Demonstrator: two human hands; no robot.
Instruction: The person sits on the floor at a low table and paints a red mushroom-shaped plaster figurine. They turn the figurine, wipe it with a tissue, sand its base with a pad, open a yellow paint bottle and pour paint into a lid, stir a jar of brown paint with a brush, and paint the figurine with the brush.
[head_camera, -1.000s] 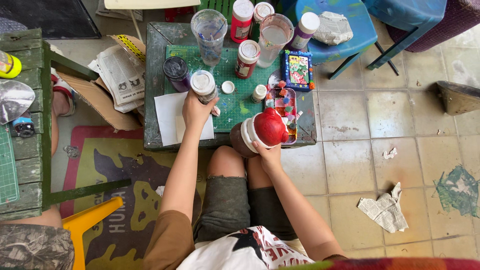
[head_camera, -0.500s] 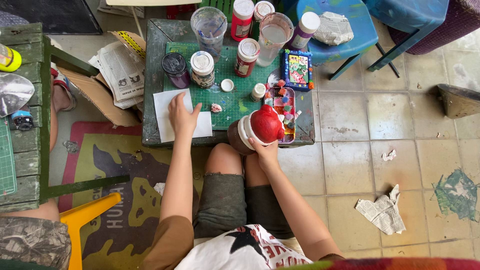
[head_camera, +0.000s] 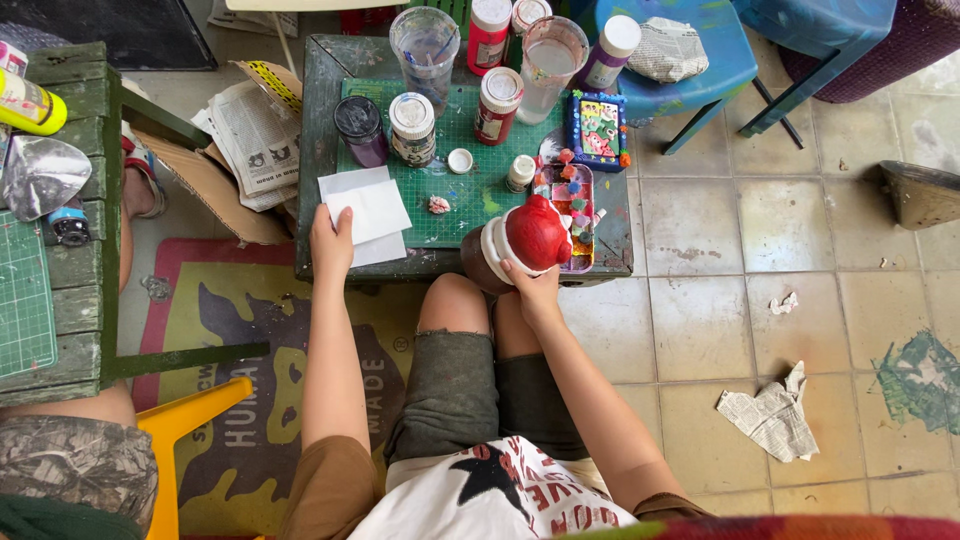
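Head view, looking straight down: left hand (head_camera: 331, 240) lies flat, fingers loose, on the edge of two overlapping white paper sheets (head_camera: 368, 212) at the low green table (head_camera: 318, 150). Right hand (head_camera: 533, 285) is clamped around a red-and-white painted round jar (head_camera: 525, 240), held at the table's front edge above the knees. On the green cutting mat (head_camera: 470, 150) stand three white-capped paint bottles, one dark purple jar (head_camera: 358, 128) and, it seems, two clear plastic cups behind. Folded newspaper (head_camera: 255, 135) lies left.

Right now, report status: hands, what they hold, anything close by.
Left hand on white paper. Right hand grips red-painted figure at table edge. Paint palette crowds figure.
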